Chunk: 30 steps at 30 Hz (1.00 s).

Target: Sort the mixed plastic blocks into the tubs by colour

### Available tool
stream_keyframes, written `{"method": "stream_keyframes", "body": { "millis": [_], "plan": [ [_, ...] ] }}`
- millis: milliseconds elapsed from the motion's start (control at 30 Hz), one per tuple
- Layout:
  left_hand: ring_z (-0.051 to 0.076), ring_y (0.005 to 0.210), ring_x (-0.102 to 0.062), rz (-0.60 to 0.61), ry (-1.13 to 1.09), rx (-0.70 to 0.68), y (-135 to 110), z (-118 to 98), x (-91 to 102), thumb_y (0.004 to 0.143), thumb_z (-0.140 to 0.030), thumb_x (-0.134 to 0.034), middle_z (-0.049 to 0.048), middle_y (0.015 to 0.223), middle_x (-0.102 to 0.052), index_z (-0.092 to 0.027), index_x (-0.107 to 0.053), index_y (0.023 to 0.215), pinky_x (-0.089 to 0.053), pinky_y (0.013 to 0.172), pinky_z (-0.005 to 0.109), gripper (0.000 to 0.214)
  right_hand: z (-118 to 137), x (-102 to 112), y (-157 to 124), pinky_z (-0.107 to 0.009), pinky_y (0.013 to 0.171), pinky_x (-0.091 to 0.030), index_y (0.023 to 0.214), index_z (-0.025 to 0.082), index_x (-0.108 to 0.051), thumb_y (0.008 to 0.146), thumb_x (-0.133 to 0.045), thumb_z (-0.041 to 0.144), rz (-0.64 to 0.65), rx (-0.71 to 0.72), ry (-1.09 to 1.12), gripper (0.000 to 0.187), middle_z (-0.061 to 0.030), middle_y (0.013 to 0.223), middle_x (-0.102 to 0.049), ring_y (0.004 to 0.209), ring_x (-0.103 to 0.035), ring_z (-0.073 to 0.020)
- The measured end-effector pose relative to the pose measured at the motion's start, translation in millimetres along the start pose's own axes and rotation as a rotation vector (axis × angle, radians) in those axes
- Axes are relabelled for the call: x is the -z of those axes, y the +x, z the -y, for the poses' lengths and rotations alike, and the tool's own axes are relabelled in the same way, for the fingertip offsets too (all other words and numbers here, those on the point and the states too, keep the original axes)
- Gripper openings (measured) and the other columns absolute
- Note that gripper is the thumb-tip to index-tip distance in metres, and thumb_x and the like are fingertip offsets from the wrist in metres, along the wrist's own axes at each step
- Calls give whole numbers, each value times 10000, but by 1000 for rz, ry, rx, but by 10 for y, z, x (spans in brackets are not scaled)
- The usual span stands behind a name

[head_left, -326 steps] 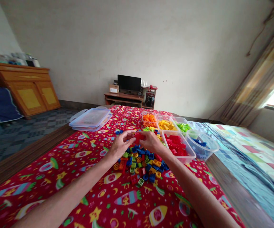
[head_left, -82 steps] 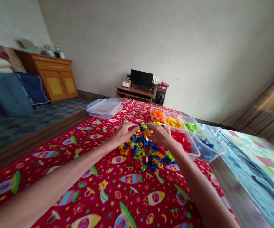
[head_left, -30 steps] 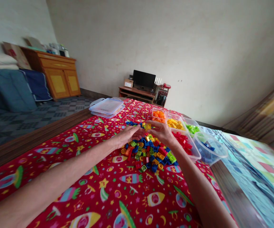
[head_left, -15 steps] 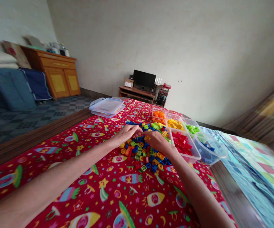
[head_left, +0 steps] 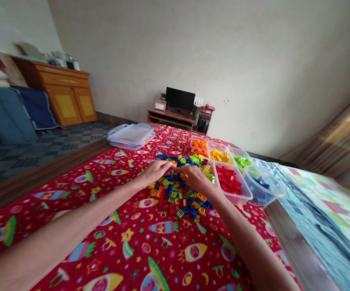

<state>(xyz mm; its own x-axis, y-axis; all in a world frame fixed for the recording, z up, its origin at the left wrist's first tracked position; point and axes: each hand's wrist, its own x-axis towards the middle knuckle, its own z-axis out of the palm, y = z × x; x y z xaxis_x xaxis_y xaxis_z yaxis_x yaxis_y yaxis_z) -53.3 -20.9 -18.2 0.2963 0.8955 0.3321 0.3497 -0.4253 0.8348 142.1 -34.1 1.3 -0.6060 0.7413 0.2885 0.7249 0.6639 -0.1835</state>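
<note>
Both hands reach over a pile of mixed toy building bricks (head_left: pixel 175 194) in blue, green, yellow, orange and red. My left hand (head_left: pixel 158 170) is at the pile's left side with its fingers curled together and pointing down. Close beside it, my right hand (head_left: pixel 195 178) bends over the middle of the pile, fingers closed. A bit of yellow shows at the right fingertips, but whether it is held or lies in the pile cannot be told. The fingertips of both hands are partly hidden.
Right of the pile stand clear tubs sorted by colour: orange bricks (head_left: pixel 199 146), yellow bricks (head_left: pixel 220 155), green bricks (head_left: pixel 242 161), red bricks (head_left: pixel 228 180) and blue bricks (head_left: pixel 261 183). Stacked clear lids (head_left: pixel 132 135) lie at the far left on the red patterned cloth (head_left: pixel 108 242).
The view has shifted slightly, so everything sits a little further left. Both hands stay close together over the pile, with only small finger movements.
</note>
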Motion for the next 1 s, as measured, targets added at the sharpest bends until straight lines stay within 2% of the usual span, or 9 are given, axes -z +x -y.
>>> {"method": "stream_keyframes", "body": {
  "millis": [167, 233, 333, 400, 567, 733, 900, 1000],
  "plan": [
    [197, 713, -632, 18, 107, -21, -22, -45, 21, 844, -563, -416, 54, 756, -717, -169, -722, 835, -496, 679, 274, 500, -1, 67, -4, -275, 819, -466, 1088, 176, -671, 810, -543, 93, -35, -13, 51, 316, -89, 1018, -710, 940, -651, -195],
    [213, 826, -638, -34, 189, -70, -23, -11, 13, 871, -505, -401, 64, 863, -722, -176, -713, 890, -494, 783, 302, 453, -5, 99, -9, -268, 802, -466, 1079, 181, -674, 820, -536, 94, -45, -5, 69, 306, -83, 1000, -713, 925, -654, -191],
    [230, 1047, -588, -127, 287, -219, -31, 89, -30, 891, -410, -406, 85, 1095, -681, -188, -674, 1038, -428, 967, 361, 377, -16, 153, -19, -254, 777, -459, 1072, 185, -676, 822, -535, 88, -60, 6, 77, 303, -74, 961, -716, 886, -654, -175],
    [229, 1150, -541, -95, 312, -274, -48, 152, -65, 904, -385, -393, 92, 1211, -634, -191, -631, 1132, -378, 1038, 389, 382, -25, 206, -32, -245, 741, -452, 1064, 181, -682, 821, -535, 87, -63, -12, 76, 299, -70, 916, -716, 831, -652, -165],
    [234, 1191, -540, -5, 336, -190, -85, 201, -96, 923, -415, -323, 97, 1258, -619, -179, -612, 1179, -366, 1066, 397, 452, -137, 418, -85, -245, 689, -440, 1038, 169, -705, 792, -570, 90, -181, -118, 111, 292, -71, 877, -717, 762, -639, -158],
    [239, 1141, -583, -17, 321, -174, -75, 206, -84, 899, -390, -353, 105, 1195, -659, -171, -663, 1093, -405, 1035, 377, 426, -574, 680, -58, -251, 683, -447, 991, 197, -725, 752, -595, 102, -332, -226, 34, 288, -40, 850, -726, 733, -639, -153],
    [233, 1109, -599, -27, 343, -190, -61, 236, -84, 888, -365, -348, 107, 1158, -675, -177, -693, 1001, -423, 1016, 360, 409, -1234, 901, 91, -279, 746, -458, 1010, 138, -719, 763, -574, 107, -325, -449, -156, 288, -99, 913, -729, 823, -659, -199],
    [234, 1094, -606, -37, 369, -202, -56, 265, -81, 888, -370, -346, 114, 1132, -684, -181, -699, 961, -439, 997, 365, 407, -1500, 942, 141, -313, 823, -467, 1105, 109, -678, 751, -626, 155, -293, -579, -196, 360, -134, 1000, -715, 923, -652, -235]
  ]
}}
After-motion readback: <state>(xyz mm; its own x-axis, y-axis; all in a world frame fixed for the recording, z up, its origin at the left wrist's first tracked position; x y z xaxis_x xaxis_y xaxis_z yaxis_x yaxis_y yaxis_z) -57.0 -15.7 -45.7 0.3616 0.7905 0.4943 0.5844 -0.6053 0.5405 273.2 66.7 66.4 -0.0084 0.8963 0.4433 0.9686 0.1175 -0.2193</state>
